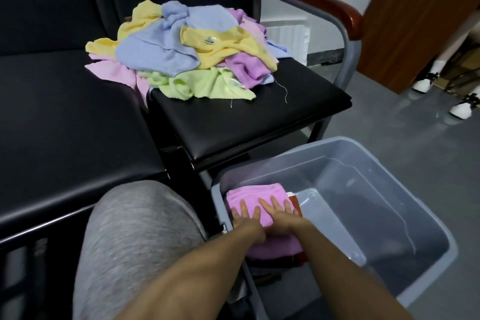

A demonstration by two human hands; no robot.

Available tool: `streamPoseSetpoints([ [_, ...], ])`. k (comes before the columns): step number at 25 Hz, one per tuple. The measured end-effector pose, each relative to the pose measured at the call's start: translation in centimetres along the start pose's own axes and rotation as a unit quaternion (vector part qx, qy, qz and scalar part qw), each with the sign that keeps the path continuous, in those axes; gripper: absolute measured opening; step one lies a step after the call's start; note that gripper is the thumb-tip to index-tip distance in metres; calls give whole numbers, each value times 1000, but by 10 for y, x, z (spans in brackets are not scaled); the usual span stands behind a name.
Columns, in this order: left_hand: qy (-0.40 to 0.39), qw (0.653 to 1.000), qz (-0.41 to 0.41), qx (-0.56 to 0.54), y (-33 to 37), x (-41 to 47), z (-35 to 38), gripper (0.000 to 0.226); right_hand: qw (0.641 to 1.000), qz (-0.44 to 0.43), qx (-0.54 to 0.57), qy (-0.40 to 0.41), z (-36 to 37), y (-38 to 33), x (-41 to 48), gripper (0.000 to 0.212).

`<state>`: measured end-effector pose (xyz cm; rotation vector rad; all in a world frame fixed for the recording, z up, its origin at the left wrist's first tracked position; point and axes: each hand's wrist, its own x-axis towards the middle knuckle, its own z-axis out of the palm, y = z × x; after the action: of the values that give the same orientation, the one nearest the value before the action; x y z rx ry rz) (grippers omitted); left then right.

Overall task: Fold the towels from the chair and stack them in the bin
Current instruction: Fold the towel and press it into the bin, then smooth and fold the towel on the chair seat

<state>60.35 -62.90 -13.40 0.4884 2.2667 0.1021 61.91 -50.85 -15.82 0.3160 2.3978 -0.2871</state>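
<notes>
A heap of unfolded towels [187, 52] in yellow, blue, pink, purple and green lies on the black chair seat [246, 122]. Below it on the floor stands a grey plastic bin [389, 163]. A folded pink towel [259, 195] lies in the bin's left near corner, on top of something dark red. My left hand [246, 218] and my right hand [281, 213] both rest flat on this towel, fingers spread, side by side. Neither hand grips anything.
The chair has a grey metal frame and a brown armrest [324, 5] on the right. A second black seat [65, 117] adjoins on the left. My knee in grey cloth [135, 236] is beside the bin. A wooden cabinet [420, 21] and white shoes [462, 109] are at the right.
</notes>
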Motion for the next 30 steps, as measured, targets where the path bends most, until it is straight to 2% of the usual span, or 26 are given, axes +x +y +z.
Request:
streamPoseSetpoints([
  [5, -19, 998, -24, -49, 6, 1, -11, 82, 999, 9, 22, 26, -6, 3, -1, 73],
  [7, 19, 997, -2, -78, 14, -6, -26, 72, 992, -22, 70, 107, -21, 2, -6, 53],
  [9, 99, 984, 50, -138, 21, -19, -51, 51, 963, -43, 168, 207, -38, -7, -16, 27],
  [10, 134, 972, 71, -182, 23, -26, -67, 42, 943, -48, 211, 252, -48, -13, -24, 24],
  [14, 194, 913, 159, -322, 21, -68, -125, 14, 877, -87, 225, 415, -98, -38, -62, 42],
  [16, 187, 882, 201, -383, 12, -87, -145, 24, 852, -108, 219, 464, -121, -55, -78, 37],
  [18, 182, 849, 232, -439, -2, -102, -167, 30, 828, -128, 222, 499, -144, -74, -86, 45],
  [20, 221, 831, 257, -441, -20, -109, -193, 27, 812, -140, 222, 522, -169, -95, -87, 51],
  [22, 299, 826, 266, -397, -43, -105, -218, 24, 827, -138, 197, 508, -190, -115, -81, 42],
  [24, 403, 829, 217, -321, -72, -92, -246, 19, 854, -129, 159, 478, -209, -133, -70, 26],
  [25, 442, 830, 179, -289, -88, -84, -258, 24, 864, -126, 154, 462, -216, -141, -64, 21],
  [28, 496, 837, 94, -212, -133, -61, -290, 35, 885, -136, 145, 421, -236, -156, -44, 33],
  [30, 509, 842, 45, -170, -149, -50, -309, 39, 884, -151, 141, 418, -250, -163, -31, 42],
])
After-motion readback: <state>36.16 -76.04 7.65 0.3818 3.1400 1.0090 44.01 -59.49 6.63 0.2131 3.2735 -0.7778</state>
